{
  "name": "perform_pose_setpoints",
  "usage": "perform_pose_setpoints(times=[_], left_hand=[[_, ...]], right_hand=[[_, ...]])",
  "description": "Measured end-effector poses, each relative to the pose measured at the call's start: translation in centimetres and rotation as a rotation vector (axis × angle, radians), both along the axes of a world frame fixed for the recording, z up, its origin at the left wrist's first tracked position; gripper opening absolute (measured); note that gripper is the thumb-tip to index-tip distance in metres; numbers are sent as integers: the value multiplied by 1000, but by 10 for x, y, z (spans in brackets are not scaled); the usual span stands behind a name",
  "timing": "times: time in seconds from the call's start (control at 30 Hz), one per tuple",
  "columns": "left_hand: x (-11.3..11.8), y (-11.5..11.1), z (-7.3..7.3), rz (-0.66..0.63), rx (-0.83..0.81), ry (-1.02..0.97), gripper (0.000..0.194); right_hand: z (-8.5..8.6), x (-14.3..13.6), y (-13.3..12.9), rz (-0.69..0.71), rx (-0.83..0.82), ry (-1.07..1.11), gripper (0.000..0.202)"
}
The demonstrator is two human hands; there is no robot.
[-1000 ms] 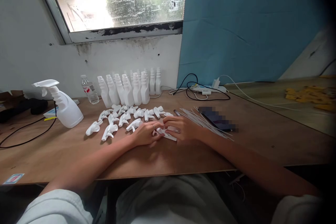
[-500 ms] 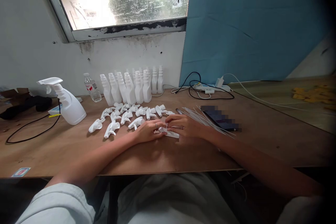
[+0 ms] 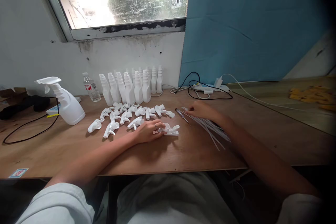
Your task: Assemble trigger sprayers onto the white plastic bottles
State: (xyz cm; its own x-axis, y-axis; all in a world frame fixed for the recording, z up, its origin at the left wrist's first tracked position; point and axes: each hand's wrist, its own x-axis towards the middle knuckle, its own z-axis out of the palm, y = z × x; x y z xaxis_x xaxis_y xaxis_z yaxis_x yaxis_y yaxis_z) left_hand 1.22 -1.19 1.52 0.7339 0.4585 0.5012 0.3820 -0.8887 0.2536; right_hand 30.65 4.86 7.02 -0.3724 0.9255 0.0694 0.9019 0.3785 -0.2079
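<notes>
My left hand holds a white spray trigger part by its left end, low on the table in front of me. Over the upper end of a bundle of thin white tubes, my right hand has its fingers bent together; what they hold, if anything, is too small to make out. A slim pointed tool lies between the two hands. Several white trigger heads are scattered to the left of my left hand, and a small round white piece rests just above it.
Behind the trigger heads stand several white bottles and a clear water bottle. A complete spray bottle leans at the left near a black cable. A power strip with cables lies at the back right of the brown table.
My right hand has left the white part and moved right and up to the tubes. Some tubes have shifted, and the pointed tool now shows fully. My left hand stays on the part.
</notes>
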Motion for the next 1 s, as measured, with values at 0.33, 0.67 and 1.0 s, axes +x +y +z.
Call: perform_pose_setpoints(times=[0.33, 0.67, 1.0], left_hand=[[7, -8, 3, 112, -123, -38, 30], [10, -7, 4, 92, -115, -39, 29], [11, -11, 4, 151, -138, -53, 33]], right_hand=[[4, 16, -5, -134, -410, -169, 17], [8, 3, -7, -223, -176, -164, 24], [30, 0, -23, -228, -86, 373, 18]])
